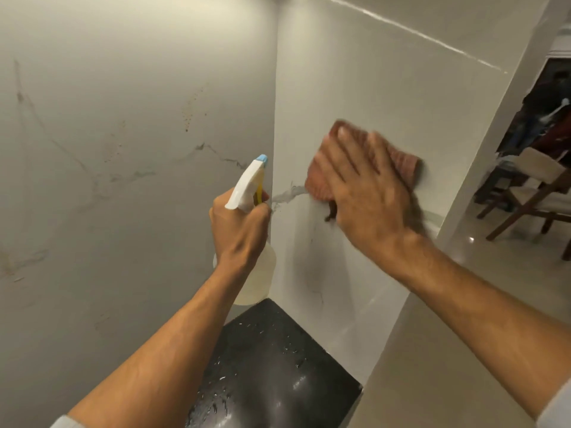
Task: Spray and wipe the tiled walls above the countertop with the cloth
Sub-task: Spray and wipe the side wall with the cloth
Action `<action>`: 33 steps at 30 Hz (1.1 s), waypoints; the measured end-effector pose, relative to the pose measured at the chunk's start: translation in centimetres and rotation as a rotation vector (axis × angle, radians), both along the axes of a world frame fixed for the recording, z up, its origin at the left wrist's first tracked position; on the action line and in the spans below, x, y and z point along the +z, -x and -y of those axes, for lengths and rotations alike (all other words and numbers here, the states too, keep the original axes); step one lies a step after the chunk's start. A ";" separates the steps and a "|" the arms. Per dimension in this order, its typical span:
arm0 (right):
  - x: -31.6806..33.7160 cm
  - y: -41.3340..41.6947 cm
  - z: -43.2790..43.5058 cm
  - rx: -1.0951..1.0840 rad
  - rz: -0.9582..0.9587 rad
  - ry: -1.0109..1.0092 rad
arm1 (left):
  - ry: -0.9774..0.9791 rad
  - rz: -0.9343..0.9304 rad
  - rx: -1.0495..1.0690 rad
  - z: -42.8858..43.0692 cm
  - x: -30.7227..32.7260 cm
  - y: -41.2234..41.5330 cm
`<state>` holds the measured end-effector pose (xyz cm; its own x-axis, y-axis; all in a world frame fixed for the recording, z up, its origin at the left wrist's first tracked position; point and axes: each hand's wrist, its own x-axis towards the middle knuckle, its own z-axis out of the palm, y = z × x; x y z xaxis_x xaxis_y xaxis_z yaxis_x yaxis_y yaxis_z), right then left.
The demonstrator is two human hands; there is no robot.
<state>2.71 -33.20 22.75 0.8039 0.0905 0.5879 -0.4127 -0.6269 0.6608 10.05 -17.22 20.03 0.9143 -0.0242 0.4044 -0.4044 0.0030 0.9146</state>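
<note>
Overhead, veined grey tiled walls (123, 149) meet black countertop (272, 359)

Bare left hand (239, 223), bare right hand (364, 186), pale grey sleeves (557, 406)

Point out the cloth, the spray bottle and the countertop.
cloth (406, 165): head view, its uncovered right corner.
spray bottle (245, 185): head view, white trigger head.
countertop (272, 350): head view, bare black surface.

No legible text, label, brand or number visible anywhere.
</note>
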 end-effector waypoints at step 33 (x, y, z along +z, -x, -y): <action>-1.7 0.1 6.9 0.002 0.254 -0.356 | 0.027 0.035 0.070 8.1 1.7 -2.0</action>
